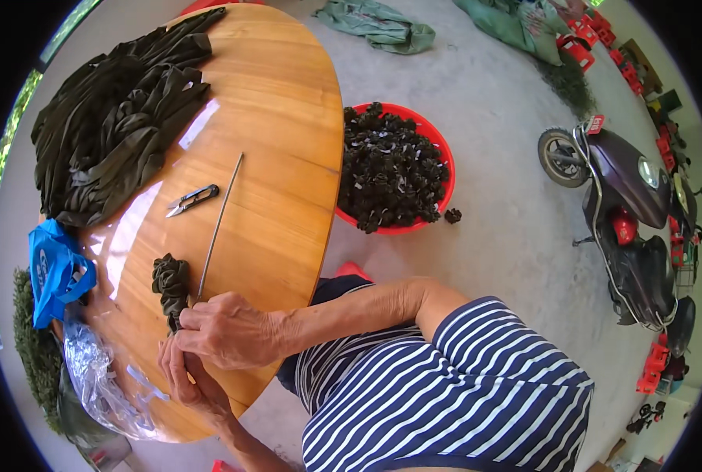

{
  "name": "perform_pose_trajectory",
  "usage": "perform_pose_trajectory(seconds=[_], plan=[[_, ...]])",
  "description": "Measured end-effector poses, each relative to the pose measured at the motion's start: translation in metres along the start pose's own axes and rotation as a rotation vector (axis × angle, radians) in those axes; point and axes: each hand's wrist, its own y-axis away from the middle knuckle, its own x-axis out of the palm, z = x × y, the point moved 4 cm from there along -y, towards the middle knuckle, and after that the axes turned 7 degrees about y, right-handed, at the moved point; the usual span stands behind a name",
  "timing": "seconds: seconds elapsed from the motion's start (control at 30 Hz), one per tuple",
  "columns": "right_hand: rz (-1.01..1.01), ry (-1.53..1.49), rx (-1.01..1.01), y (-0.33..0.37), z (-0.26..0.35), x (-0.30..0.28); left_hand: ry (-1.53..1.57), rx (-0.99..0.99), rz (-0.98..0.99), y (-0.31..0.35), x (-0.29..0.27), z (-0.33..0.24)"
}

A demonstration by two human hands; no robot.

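Observation:
A gathered dark olive scrunchie (171,282) lies on the wooden table, its near end running into my fingers. My right hand (229,330) pinches that end. Just below, my left hand (194,384) is closed at the same spot, fingertips meeting those of the right; the bit between them is mostly hidden. A thin metal rod (222,224) lies on the tabletop, its near end beside my right knuckles. Farther off are small thread snips (194,200) with a black handle. At the far left a large heap of dark olive fabric pieces (123,130) covers the table.
On the floor right of the table (288,102) stands a red basin (448,161) full of dark scrunchies; one lies outside it. A blue bag (52,271) and clear plastic bag (95,374) hang at the left edge. A scooter (626,212) is parked at right.

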Motion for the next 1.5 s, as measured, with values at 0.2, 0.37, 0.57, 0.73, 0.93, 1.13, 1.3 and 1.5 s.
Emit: perform_pose_trajectory(seconds=[0.2, 0.37, 0.57, 0.73, 0.93, 1.13, 1.3, 1.5], plan=[[0.185, 0.037, 0.009, -0.014, -0.023, -0.022, 0.475, -0.375, -0.091, -0.005, -0.007, 0.009], [0.355, 0.167, -0.225, -0.020, -0.038, -0.002, 0.690, -0.528, 0.021, -0.012, -0.014, 0.019], [0.446, 0.158, -0.281, -0.025, -0.031, 0.006, 0.993, -0.632, -0.093, -0.008, -0.022, 0.025], [0.258, 0.100, -0.273, -0.012, -0.016, 0.004, 1.175, -0.628, -0.171, -0.006, -0.020, 0.032], [0.367, 0.074, -0.473, -0.019, -0.014, 0.003, 1.145, -0.688, -0.033, 0.004, -0.029, 0.027], [0.478, -0.061, -0.586, -0.028, -0.025, 0.023, 1.123, -0.695, 0.206, 0.005, -0.036, 0.033], [0.297, 0.167, -0.563, -0.031, -0.019, 0.013, 0.973, -0.701, 0.374, 0.007, -0.042, 0.028], [0.114, 0.210, -0.550, -0.025, -0.026, 0.017, 1.241, -0.737, 0.303, 0.018, -0.021, 0.030]])
